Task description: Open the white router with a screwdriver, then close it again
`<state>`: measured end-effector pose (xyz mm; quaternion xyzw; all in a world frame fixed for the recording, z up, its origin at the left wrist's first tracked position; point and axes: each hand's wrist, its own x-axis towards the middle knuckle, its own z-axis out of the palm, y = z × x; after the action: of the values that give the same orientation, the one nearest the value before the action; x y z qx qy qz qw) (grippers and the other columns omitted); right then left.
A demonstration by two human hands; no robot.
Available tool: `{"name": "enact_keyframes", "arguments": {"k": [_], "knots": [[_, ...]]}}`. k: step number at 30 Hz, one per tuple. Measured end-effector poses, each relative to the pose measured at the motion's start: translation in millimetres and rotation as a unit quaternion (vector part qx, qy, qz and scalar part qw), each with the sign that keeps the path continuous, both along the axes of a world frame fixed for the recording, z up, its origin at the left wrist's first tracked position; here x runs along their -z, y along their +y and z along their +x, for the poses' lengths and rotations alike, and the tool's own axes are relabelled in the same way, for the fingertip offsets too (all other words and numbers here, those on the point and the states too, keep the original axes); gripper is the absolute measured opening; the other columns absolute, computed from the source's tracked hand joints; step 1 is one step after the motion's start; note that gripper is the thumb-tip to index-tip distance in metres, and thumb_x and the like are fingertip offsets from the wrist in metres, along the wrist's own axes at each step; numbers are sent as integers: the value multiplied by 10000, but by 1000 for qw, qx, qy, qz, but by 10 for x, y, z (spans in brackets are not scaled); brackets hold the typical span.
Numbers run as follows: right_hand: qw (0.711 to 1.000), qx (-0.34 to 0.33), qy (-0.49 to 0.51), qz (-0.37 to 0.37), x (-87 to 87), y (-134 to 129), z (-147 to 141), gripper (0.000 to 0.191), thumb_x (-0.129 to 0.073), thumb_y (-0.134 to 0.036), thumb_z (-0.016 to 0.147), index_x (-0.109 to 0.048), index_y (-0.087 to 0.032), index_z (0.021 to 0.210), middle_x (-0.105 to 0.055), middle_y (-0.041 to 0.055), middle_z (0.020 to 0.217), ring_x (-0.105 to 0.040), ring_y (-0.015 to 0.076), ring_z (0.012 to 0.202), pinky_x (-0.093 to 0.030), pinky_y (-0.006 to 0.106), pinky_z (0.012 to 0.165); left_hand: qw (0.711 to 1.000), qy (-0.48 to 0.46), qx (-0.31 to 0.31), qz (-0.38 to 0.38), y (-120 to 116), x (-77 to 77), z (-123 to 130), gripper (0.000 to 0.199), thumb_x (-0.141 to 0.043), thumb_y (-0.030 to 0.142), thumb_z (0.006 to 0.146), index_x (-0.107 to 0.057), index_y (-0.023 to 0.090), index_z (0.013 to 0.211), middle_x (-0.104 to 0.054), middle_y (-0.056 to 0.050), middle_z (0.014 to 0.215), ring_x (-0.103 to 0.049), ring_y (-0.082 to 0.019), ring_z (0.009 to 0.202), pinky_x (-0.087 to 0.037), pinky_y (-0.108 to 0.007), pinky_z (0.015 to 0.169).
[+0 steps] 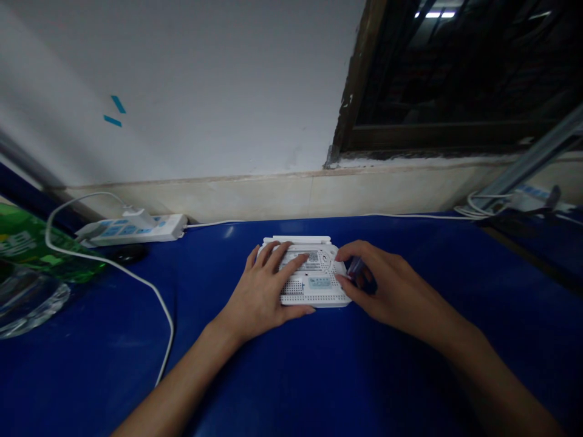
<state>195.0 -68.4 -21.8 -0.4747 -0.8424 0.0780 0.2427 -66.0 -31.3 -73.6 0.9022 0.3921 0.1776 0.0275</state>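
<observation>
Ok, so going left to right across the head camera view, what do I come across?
Glass ashtray → white power strip → left hand → white router → right hand → metal bar

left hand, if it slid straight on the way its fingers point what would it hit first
The left hand lies flat on the white router, so its fingertips would probably meet the white bar along the router's far edge first, though depth is hard to judge from this view.
</observation>
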Motion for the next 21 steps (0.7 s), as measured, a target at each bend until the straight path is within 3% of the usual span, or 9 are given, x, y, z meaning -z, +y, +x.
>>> {"name": "enact_keyframes", "arguments": {"k": [5,9,13,21], "knots": [[1000,-20,3,-5,-27,-14,-5,388,-569,-144,910,-487,-263,1270,-659,68,1202,-691,205,925,-565,317,773,1000,-1,0,-2,-3,6,-4,908,-591,821,814,-426,306,1544,-400,-149,1597,-343,-418,1464,-248,-696,1184],[1000,-15,-4,-7,-22,-17,7,344,-576,-175,923,-506,-270,1246,-673,56,1166,-696,192,847,-567,322,741,1000,-2,0,0,-1,12,-6,905,-577,829,816,-425,313,1543,-405,-143,1594,-345,-414,1465,-248,-697,1187],[1000,-4,2,-15,4,0,43,317,-566,-215,959,-493,-285,1260,-663,50,1174,-691,193,884,-571,338,784,1000,2,-2,2,-2,4,-2,910,-559,841,816,-428,310,1544,-401,-146,1597,-344,-422,1464,-254,-699,1184],[998,-10,55,-5,2,7,85,348,-598,-174,923,-496,-282,1238,-666,39,1134,-676,182,858,-571,309,743,1000,7,-2,6,3,12,-5,909,-569,830,821,-428,302,1547,-402,-150,1597,-341,-421,1468,-266,-689,1184]]}}
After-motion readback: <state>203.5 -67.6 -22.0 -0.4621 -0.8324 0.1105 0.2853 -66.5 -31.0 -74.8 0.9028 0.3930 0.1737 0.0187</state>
